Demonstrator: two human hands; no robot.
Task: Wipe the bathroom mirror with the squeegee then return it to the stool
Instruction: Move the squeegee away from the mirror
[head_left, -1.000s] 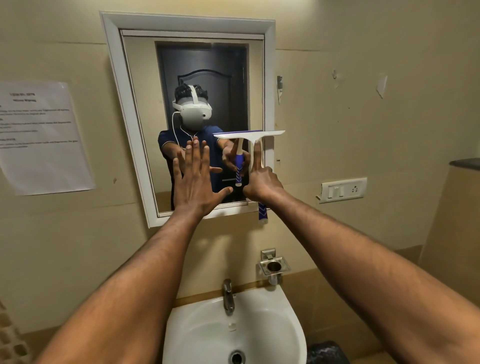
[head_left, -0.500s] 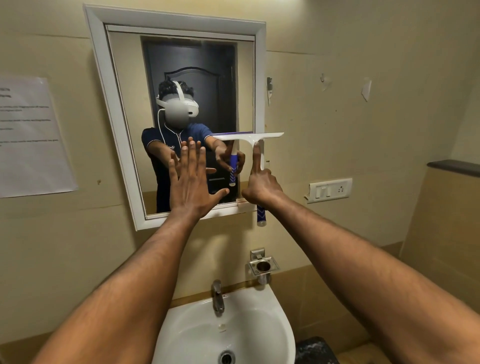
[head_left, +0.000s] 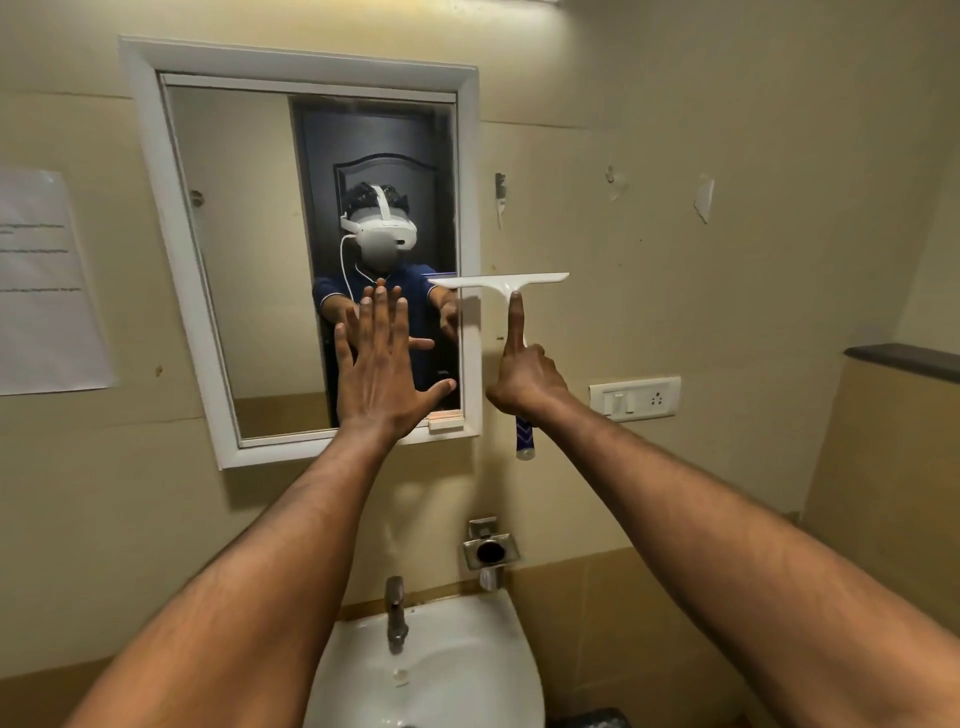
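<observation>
A white-framed mirror (head_left: 249, 260) hangs on the beige wall ahead. My right hand (head_left: 524, 376) grips a squeegee (head_left: 498, 283) with a white T-shaped blade and a blue-and-white handle, index finger stretched up along its neck. The blade is level and overlaps the mirror's right frame edge, most of it in front of the bare wall. My left hand (head_left: 382, 369) is held flat with fingers spread, over the lower right part of the mirror glass. No stool is in view.
A white washbasin (head_left: 467, 670) with a metal tap (head_left: 396, 613) sits below. A metal holder (head_left: 488, 551) is fixed on the wall above it. A switch and socket plate (head_left: 635, 397) is at the right, a paper notice (head_left: 44, 280) at the left.
The squeegee and my right hand have shifted right, off the glass toward the mirror's right frame and wall. My left hand stays flat at the mirror. The camera view has tilted.
</observation>
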